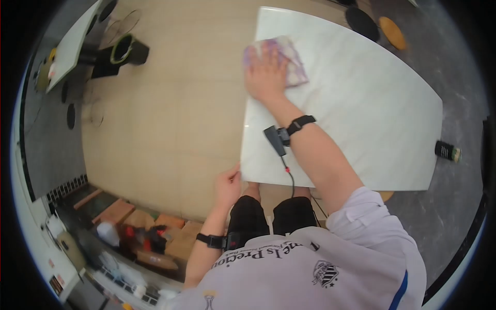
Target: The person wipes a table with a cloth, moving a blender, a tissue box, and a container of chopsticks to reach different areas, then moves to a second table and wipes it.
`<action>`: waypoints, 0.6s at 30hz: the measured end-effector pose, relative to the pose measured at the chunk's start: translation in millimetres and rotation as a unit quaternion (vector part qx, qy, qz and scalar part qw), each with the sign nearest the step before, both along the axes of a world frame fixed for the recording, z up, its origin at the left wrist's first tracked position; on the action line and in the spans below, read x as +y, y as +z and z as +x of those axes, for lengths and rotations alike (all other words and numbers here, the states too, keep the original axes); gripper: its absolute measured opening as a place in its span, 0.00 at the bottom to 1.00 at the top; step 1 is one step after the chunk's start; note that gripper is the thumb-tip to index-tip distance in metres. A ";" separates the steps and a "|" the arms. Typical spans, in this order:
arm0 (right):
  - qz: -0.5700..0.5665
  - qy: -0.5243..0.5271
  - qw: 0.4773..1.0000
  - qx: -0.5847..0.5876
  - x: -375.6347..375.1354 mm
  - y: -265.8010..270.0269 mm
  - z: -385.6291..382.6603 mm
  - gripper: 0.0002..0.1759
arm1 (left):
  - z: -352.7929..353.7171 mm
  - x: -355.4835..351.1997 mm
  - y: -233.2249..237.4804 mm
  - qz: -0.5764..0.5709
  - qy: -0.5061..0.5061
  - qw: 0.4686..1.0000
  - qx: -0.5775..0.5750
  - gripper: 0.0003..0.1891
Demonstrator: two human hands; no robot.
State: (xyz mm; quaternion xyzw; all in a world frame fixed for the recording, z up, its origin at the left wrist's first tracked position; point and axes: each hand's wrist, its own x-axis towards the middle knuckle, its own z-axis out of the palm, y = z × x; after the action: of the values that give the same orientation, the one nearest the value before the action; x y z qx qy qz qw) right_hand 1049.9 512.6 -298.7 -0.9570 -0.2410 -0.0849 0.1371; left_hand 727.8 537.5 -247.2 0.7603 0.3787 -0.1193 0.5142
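My right hand (266,75) lies flat, fingers spread, on a white and purple checked cloth (295,70). Beneath the cloth is the white marble-patterned table (361,113), near its far left edge. A black strap with a small dark device (274,140) and a cable is around my right wrist. Beside the table's near left corner is my left hand (227,186), its fingers curled in, with no object visible in them. The fingertips are close to the table edge; whether they touch it is unclear. Another black strap (211,240) circles my left forearm.
A dark bin with a green rim (130,50) stands on the tiled floor at upper left, near another table (75,44). Round stools (361,23) are beyond the table. A dark can (447,151) is past its right edge. Cardboard boxes (139,219) lie at lower left.
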 end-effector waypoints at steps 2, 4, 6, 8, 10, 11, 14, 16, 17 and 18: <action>0.016 0.015 1.000 0.012 -19.2 3.8 -0.9 0.33 | 0.4 -1.6 -13.2 0.006 -0.020 1.000 -0.003 0.17; 0.044 0.030 0.998 0.024 -42.5 12.0 -2.6 0.32 | -9.5 3.2 -22.1 0.008 0.007 0.999 -0.039 0.17; 0.068 0.042 0.995 0.059 -79.7 18.7 -2.9 0.31 | -16.4 12.9 -27.0 -0.005 -0.002 1.000 -0.010 0.16; 0.072 0.021 0.996 0.047 -131.0 16.7 7.1 0.31 | -7.9 15.8 -13.8 0.020 -0.005 0.999 0.042 0.16; 0.070 -0.007 0.997 0.030 -202.2 18.5 17.9 0.31 | -15.1 30.7 -25.5 0.061 -0.021 0.996 0.064 0.14; 0.073 -0.009 0.997 0.035 -239.0 20.6 23.4 0.31 | -12.8 37.4 -27.1 0.056 -0.046 0.995 0.064 0.16; 0.064 -0.044 0.997 0.024 -346.7 25.4 43.3 0.31 | -5.9 49.3 -22.7 0.023 -0.034 0.997 0.062 0.08; 0.041 -0.068 0.995 0.056 -421.2 32.9 53.1 0.31 | 2.9 36.2 -12.7 -0.014 0.018 0.998 0.052 0.08; 0.040 -0.082 0.994 0.057 -452.0 30.2 55.6 0.31 | 8.3 29.9 -8.6 -0.014 0.004 0.998 0.054 0.08; 0.041 -0.095 0.994 0.021 -479.2 25.5 57.5 0.28 | 12.5 25.1 -3.1 0.011 0.011 0.997 0.076 0.08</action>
State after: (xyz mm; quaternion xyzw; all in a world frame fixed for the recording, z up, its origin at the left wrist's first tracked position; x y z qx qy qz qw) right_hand 1107.4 33.4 -273.2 -0.9707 -0.1422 -0.0873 0.1730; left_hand 740.3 562.6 -250.3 0.7506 0.4261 -0.1665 0.4768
